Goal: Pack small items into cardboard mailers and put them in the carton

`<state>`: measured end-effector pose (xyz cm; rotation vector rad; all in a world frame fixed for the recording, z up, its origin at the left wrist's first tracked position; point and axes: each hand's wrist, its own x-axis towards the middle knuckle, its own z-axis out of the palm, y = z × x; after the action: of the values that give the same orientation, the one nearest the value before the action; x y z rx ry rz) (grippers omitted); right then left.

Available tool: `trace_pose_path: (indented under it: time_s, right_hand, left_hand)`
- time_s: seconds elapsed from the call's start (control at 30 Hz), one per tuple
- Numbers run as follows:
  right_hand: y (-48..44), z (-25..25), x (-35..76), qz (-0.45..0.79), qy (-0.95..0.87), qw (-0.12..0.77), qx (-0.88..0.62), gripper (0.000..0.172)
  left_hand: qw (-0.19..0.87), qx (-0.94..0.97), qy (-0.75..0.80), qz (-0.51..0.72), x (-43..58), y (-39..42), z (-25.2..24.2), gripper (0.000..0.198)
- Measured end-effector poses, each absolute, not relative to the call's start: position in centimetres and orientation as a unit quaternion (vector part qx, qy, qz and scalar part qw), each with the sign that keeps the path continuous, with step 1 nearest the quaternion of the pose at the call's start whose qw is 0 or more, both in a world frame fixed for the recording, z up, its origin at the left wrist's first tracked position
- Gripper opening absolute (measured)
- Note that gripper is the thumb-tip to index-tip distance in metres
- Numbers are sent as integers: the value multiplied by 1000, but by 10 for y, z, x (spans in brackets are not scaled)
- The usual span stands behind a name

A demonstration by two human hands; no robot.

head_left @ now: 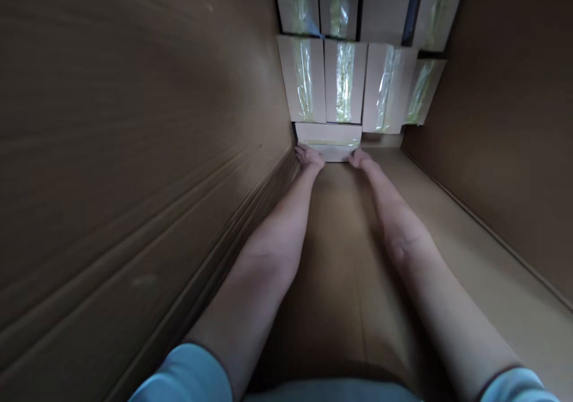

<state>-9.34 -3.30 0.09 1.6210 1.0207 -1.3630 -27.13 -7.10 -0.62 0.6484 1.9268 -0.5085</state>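
Observation:
A cardboard box (333,153) lies low at the far end of a deep cardboard container, with clear tape along its edge. Both my arms reach forward to it. My left hand (310,156) is at the box's left end, close to the container's left wall, its fingers along the near corner. At the right end is my right hand (359,157), its fingers bent around the corner and partly hidden. The box sits between my two hands. Just above it stands a row of taped boxes, among them a narrow one (332,80).
Tall cardboard walls rise on the left (156,121) and the right (505,127). A second row of boxes (387,8) stands above the first, with dark gaps between some. The brown cardboard floor (344,241) runs back toward me. Right of the held box is a gap beneath the row.

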Motion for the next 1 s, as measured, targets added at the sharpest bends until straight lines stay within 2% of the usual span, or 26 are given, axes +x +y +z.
trace_pose_path:
  time_s: [0.13,0.33,0.47,0.57,0.63,0.73,0.83,1.0]
  right_hand:
    - [-19,97,-100,-550,443,350,615,56]
    - [-1,278,-117,-531,532,267,604,45]
    - [-14,402,-118,-510,600,192,586,42]
    - [-39,484,-116,-502,635,91,580,39]
    - [-61,530,-118,-504,639,18,581,36]
    - [-98,579,-133,-513,641,-82,564,34]
    - [-133,608,-172,-534,645,-151,526,43]
    - [-190,649,-291,-556,710,-149,407,47]
  left_hand:
    - [553,322,743,-199,-253,-53,93,70]
    - [575,369,724,-97,-261,-18,272,43]
    - [586,411,698,21,-290,-24,394,30]
    - [587,440,658,170,-325,-56,475,25]
    - [579,436,628,283,-353,-88,521,29]
    - [556,389,622,391,-394,-149,574,51]
    - [513,318,645,469,-433,-216,607,61]
    - [398,187,685,581,-491,-334,638,60]
